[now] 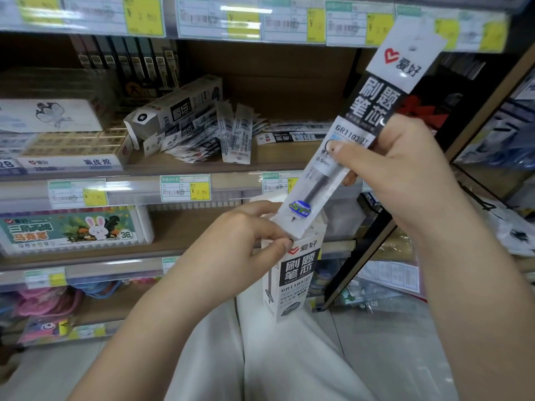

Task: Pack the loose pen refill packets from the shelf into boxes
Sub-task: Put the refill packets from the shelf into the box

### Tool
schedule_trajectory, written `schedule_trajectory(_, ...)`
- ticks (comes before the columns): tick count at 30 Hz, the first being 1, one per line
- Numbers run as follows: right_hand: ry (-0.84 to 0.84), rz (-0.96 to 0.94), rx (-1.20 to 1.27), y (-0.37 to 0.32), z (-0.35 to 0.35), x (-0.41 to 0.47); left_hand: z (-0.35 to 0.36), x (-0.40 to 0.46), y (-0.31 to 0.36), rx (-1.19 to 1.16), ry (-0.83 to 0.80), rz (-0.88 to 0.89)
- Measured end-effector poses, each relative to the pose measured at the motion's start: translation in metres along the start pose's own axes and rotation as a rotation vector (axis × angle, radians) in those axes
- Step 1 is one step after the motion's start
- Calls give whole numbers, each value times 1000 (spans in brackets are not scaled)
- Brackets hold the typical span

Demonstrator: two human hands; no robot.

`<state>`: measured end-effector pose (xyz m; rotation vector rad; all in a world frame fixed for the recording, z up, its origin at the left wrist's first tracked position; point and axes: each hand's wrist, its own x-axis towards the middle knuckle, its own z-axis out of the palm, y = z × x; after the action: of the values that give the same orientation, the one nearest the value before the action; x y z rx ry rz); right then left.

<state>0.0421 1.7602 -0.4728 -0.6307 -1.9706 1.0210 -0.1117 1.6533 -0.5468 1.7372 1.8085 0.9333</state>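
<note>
Pinching one refill packet (359, 134) between thumb and curled fingers, the right hand (393, 172) holds it tilted at centre right, its lower end inside the open top of one upright box (292, 276). The left hand (246, 241) pinches that box's top edge. Behind, on the shelf (278, 160) at upper centre, lie one tipped box (176, 111) and a fanned heap of loose packets (211, 134), too overlapped to count.

Right hand (396, 175) slides refill packet (359, 120) into box (292, 273).

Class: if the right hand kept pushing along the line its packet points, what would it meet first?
Probably the open box held by the left hand; the right hand already has the packet tip entering its mouth.
</note>
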Motion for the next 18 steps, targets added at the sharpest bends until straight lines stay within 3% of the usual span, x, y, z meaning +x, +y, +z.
schedule_trajectory(12,-221,-59,67,4,-7,-4,5,1,-1,-127,72,-122)
schedule_trajectory(18,-161,-26,129,7,-16,-3,6,2,2,-125,99,-158)
